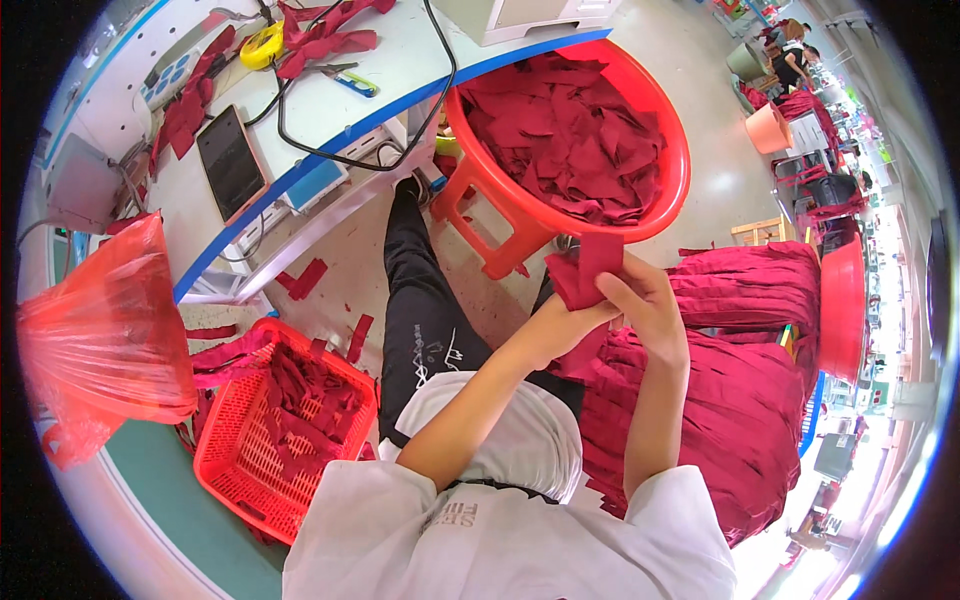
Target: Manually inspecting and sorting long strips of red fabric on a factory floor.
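Note:
Dark red fabric pieces (602, 257) are held up in front of me, just past the near rim of a red basin (683, 165). My left hand (572, 325) is closed on them from the left, its fingers partly hidden by the cloth. From the right, my right hand (648, 300) grips the same pieces, with thumb and fingers pressed at their edge. One narrow piece stands upright above a folded one. Loose cut fabric (570, 130) of the same red heaps inside the basin, which rests on a red plastic stool (490, 235).
Long red fabric strips (700, 420) are bundled at my right. A red slotted basket (235, 465) with scraps stands at left, below a red plastic bag (110, 340). The blue-edged table (300, 130) holds a phone (232, 160), tape measure (262, 45) and thread snips (355, 82).

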Tool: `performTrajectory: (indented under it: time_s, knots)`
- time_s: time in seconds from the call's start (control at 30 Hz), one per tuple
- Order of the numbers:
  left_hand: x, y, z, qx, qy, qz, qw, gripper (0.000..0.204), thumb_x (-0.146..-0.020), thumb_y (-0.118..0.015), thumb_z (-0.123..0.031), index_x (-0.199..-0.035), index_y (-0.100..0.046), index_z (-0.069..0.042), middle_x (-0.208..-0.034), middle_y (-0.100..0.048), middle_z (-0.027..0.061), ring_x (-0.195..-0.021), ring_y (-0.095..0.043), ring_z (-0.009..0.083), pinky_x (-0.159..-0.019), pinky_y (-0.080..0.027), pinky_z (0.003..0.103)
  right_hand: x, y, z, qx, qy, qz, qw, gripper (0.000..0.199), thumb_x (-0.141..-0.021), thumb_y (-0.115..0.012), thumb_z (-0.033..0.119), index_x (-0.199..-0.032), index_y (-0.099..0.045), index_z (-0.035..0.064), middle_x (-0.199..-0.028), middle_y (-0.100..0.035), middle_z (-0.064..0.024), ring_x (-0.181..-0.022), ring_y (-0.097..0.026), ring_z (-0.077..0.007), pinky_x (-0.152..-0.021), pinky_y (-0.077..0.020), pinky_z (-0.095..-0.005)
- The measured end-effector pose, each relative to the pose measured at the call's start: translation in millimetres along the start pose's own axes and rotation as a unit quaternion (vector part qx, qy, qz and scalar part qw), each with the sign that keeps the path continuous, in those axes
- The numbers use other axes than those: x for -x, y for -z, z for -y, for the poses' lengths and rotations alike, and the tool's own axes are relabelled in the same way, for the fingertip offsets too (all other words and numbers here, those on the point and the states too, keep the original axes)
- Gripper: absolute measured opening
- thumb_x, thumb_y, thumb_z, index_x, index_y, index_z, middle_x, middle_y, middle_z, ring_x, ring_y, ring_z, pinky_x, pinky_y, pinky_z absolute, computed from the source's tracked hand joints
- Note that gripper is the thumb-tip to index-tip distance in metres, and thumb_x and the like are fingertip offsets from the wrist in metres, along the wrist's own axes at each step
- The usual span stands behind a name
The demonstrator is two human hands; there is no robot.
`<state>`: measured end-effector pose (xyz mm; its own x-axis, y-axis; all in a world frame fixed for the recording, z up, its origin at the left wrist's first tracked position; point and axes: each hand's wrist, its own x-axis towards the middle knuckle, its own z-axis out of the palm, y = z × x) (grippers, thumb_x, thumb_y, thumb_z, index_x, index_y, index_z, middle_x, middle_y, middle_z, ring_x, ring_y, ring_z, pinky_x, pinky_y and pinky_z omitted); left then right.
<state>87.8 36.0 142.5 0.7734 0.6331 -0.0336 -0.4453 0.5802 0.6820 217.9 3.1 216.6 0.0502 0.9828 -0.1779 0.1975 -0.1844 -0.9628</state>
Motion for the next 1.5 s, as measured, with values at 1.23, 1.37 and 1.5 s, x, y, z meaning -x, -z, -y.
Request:
performTrajectory:
  time_s: [1.23,1.37,1.5]
  knots:
    - [16,5,-12,0.051,-0.057,-0.047,0.996,0.030,-0.099,-0.048,-0.031,-0.112,-0.057,-0.005,-0.082,-0.050,-0.0034,-0.069,-0.045,0.0058,-0.061,-0.037,0.023,-1,-7,36,0.090,0.167,0.044,0.981,0.017,-0.079,-0.066,0.003,-0.095,-0.072,-0.0006,-0.119,-0.061,-0.0136,-0.110,-0.054,-0.0241,-0.096,-0.0390,-0.0358]
    - [13,7,-19,-0.101,-0.141,0.060,0.983,0.026,-0.093,-0.059,-0.011,-0.118,-0.055,-0.003,-0.109,-0.058,0.0030,-0.101,-0.055,0.0108,-0.085,-0.047,0.031,-8,-13,39,0.105,0.156,-0.003,0.982,0.019,-0.080,-0.066,0.005,-0.098,-0.073,0.0008,-0.120,-0.061,-0.0134,-0.117,-0.050,-0.0228,-0.101,-0.0351,-0.0360]
    - [7,11,1,-0.049,-0.139,-0.030,0.989,0.027,-0.097,-0.056,-0.018,-0.118,-0.055,-0.002,-0.109,-0.059,0.0013,-0.101,-0.055,0.0103,-0.085,-0.047,0.031,-14,-32,36,0.091,0.133,0.033,0.986,0.025,-0.091,-0.060,0.009,-0.114,-0.065,-0.0003,-0.123,-0.057,-0.0102,-0.115,-0.051,-0.0175,-0.097,-0.0381,-0.0300]
